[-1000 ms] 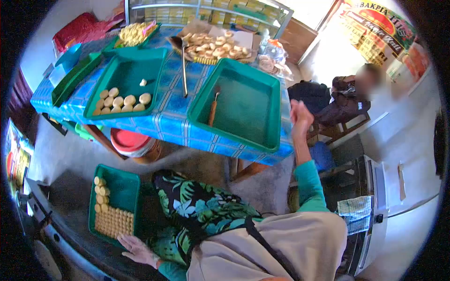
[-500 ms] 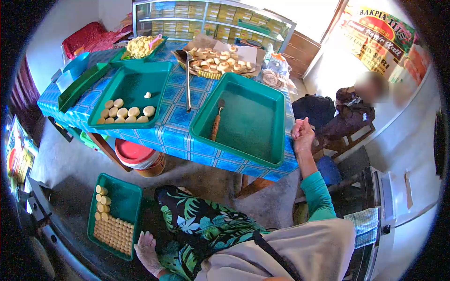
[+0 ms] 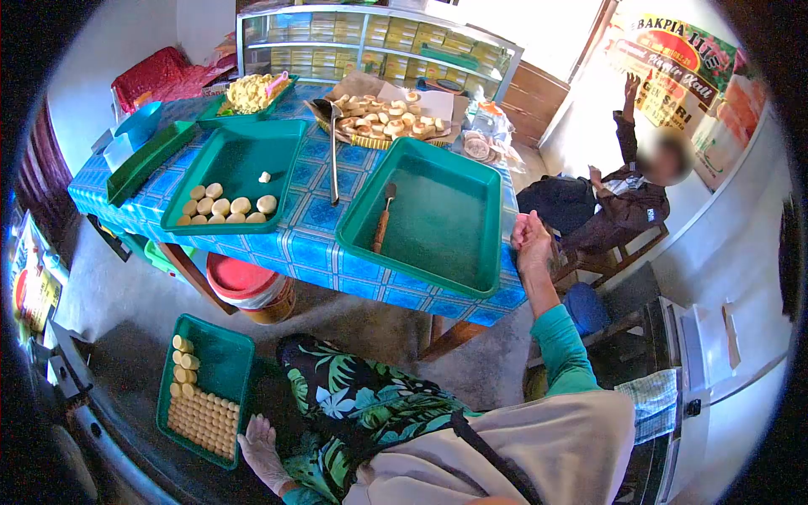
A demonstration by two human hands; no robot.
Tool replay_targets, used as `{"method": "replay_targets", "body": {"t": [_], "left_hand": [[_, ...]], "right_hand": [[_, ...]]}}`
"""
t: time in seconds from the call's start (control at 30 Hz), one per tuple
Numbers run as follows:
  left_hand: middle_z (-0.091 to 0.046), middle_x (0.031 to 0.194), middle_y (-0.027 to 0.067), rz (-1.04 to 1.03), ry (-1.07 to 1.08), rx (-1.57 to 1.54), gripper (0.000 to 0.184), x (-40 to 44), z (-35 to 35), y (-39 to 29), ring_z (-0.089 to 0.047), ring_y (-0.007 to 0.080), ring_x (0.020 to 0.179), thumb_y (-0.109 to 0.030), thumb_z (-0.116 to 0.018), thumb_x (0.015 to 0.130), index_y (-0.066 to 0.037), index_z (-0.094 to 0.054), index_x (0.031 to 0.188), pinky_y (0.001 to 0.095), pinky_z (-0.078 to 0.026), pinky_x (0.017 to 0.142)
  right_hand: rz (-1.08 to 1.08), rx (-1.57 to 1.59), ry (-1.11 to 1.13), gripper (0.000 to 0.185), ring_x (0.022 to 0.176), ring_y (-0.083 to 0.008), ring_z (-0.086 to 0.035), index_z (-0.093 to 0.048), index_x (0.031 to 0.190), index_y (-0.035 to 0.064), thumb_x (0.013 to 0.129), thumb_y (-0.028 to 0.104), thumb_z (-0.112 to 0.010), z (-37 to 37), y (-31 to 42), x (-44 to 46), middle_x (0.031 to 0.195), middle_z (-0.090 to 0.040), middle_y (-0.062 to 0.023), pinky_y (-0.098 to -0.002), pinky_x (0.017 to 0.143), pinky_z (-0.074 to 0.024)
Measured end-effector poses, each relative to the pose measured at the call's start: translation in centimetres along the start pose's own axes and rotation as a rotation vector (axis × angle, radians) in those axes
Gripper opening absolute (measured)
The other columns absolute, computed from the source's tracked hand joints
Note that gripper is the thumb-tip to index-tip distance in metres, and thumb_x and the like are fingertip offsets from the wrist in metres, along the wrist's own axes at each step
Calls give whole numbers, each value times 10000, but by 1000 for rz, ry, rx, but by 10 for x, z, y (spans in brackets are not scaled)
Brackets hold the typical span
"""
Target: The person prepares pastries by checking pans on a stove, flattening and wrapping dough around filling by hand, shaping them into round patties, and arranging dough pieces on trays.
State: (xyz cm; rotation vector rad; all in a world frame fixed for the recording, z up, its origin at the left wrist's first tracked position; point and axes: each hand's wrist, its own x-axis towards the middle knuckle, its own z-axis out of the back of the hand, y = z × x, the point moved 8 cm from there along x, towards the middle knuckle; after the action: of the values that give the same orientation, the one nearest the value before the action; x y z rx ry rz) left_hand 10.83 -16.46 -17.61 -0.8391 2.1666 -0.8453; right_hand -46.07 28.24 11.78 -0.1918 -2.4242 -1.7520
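Observation:
My left hand (image 3: 263, 453), in a thin pale glove, lies at the right rim of a low green tray (image 3: 220, 341). Its fingers are stretched out; whether they touch the rim I cannot tell. Small pale dough rounds (image 3: 204, 421) in rows fill that tray's near part, with several larger ones (image 3: 184, 362) along its left side. My bare right hand (image 3: 532, 242) is closed at the table's right edge, beside a large green tray (image 3: 454, 215). What its curled fingers hold, if anything, is hidden. A wooden-handled tool (image 3: 383, 225) lies inside the large tray.
Another green tray (image 3: 244, 151) holds several pale rounds (image 3: 220, 207). Behind stand browned pastries (image 3: 391, 122), tongs (image 3: 335, 164) and a yellow heap (image 3: 248, 93). A red-lidded bucket (image 3: 244, 276) sits under the blue-checked table (image 3: 316, 252). A person (image 3: 627, 198) sits at the right.
The seated person has leaned back and raised an arm. My right hand has shifted slightly left and down in view, still closed. My left hand stays by the low tray.

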Motion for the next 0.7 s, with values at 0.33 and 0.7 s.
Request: {"method": "replay_targets", "body": {"t": [0.33,0.7], "left_hand": [[-446,1389,210,-10,-11,7,748,-3,4,-4,-437,327,1269,-579,-343,953,43,-403,1364,426,-329,1045],[-383,1446,187,44,6,1,722,-24,25,11,-331,327,1351,-545,-296,975,35,-357,1400,440,-233,1095]], "right_hand": [[-27,-11,-15,343,495,-96,-404,-597,865,76,956,391,-496,3,-7,1,620,-495,16,-253,437,-284],[37,-1,16,179,443,-84,-408,-651,825,30,848,182,-560,-4,-4,3,589,-502,8,-236,388,-286]]}}
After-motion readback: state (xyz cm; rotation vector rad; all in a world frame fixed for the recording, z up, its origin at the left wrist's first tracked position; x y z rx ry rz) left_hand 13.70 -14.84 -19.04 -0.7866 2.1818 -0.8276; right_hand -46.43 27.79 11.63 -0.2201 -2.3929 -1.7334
